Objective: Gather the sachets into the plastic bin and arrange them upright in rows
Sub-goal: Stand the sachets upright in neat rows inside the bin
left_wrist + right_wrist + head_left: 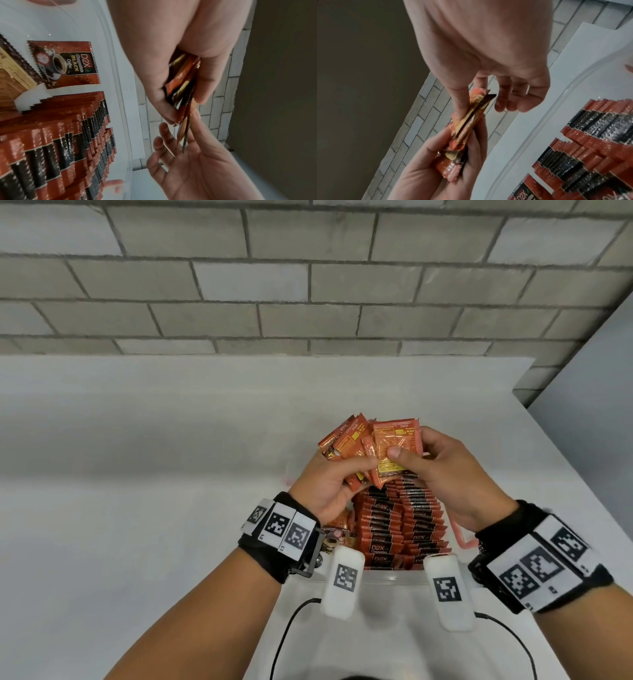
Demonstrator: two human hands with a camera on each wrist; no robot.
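Both hands worked above the far end of the clear plastic bin [387,577], which sat on the white tabletop [137,474]. The left hand [325,484] gripped a fanned bundle of orange-red foil sachets [346,440], thumb curled over the front of the stack. The right hand [442,467] pinched one orange sachet [397,446] at the near side of that bundle, thumb on its printed face, fingers behind; the two hands nearly touched. Inside the bin, red-and-black sachets stood on edge in packed rows [400,525], two rows side by side running from the near wall toward the far end. The left wrist view showed one sachet lying flat [67,65] on the bin floor beside the rows, face up. A few more loose ones sat at the left of the rows, under the left wrist; count unclear. Judgement: the sachets look light, thin and floppy, with slick foil, so a held stack would tend to slide and fan out. Best hold is probably a firm pinch across the flat faces near the lower edge, squaring the edges before dropping them in. The standing rows seem likely to topple if bumped, so new ones should go in tight against the row end.
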